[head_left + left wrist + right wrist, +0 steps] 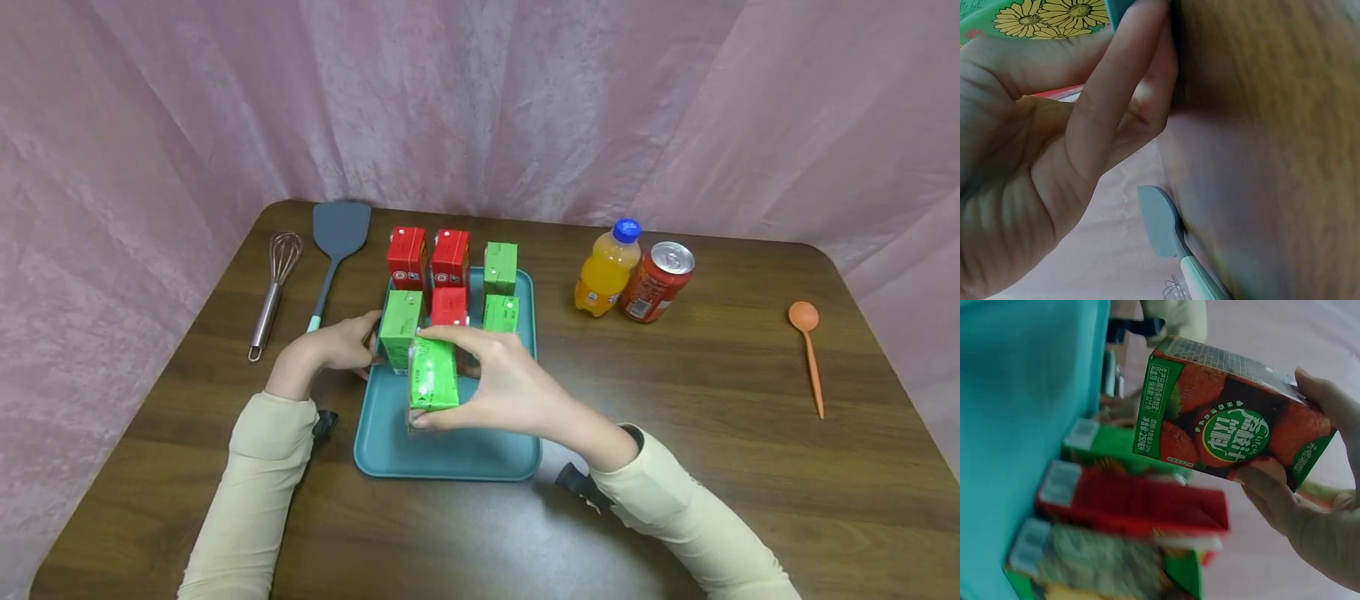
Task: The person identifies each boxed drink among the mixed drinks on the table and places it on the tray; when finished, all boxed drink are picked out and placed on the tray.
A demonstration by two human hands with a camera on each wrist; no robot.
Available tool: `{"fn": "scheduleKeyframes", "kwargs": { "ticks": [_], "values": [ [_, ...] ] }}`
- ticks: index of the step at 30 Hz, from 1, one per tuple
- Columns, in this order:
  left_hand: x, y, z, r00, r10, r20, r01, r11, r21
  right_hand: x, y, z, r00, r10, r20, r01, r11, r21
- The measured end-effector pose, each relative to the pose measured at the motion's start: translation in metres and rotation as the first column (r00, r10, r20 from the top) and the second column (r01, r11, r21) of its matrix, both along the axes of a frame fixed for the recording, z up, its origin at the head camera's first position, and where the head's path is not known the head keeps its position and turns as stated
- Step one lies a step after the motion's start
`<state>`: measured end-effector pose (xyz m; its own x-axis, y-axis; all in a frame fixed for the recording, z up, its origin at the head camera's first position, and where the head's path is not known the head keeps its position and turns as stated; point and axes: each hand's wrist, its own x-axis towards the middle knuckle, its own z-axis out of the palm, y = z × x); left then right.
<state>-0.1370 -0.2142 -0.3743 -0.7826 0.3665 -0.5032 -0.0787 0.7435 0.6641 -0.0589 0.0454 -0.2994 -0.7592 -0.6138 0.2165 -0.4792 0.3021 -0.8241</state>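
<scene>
My right hand point(502, 379) grips a green lychee juice carton point(435, 377) between thumb and fingers, holding it above the teal tray point(450, 454). In the right wrist view, this lychee carton point(1229, 425) is tilted, apart from the cartons below it. My left hand point(333, 346) is at the tray's left edge, its fingers curled at the rim in the left wrist view. Close beside it stands another green carton point(401, 321). Two red cartons point(407, 254) stand at the back, with a third red carton point(448, 306) in front. Two green cartons point(500, 267) line the right side.
Left of the tray lie a whisk point(276, 287) and a grey spatula point(341, 229). An orange drink bottle point(609, 271) and a red can point(656, 287) stand to the right. An orange spoon point(808, 346) lies farther right. A pink curtain point(465, 108) hangs behind the table.
</scene>
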Motion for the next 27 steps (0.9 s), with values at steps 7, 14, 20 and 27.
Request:
{"fn": "scheduleKeyframes", "kwargs": {
  "ticks": [7, 14, 20, 27],
  "values": [
    [0.000, 0.003, 0.001, 1.000, 0.000, -0.003, 0.000, 1.000, 0.001, -0.003, -0.026, -0.019, 0.995, -0.074, 0.064, 0.063, 0.986, 0.157],
    [0.000, 0.004, 0.000, 1.000, -0.004, 0.000, 0.004, 1.000, -0.014, 0.001, -0.043, -0.032, 0.998, -0.052, 0.033, 0.044, 0.981, 0.190],
    [0.000, 0.002, -0.001, 1.000, 0.001, 0.012, -0.001, 1.000, -0.001, 0.005, -0.050, -0.039, 0.999, -0.019, 0.038, 0.011, 0.982, 0.186],
    [0.001, 0.001, -0.002, 1.000, 0.002, 0.020, -0.002, 1.000, -0.001, 0.005, -0.045, -0.041, 0.997, 0.074, -0.011, -0.070, 0.970, 0.232]
  ]
}}
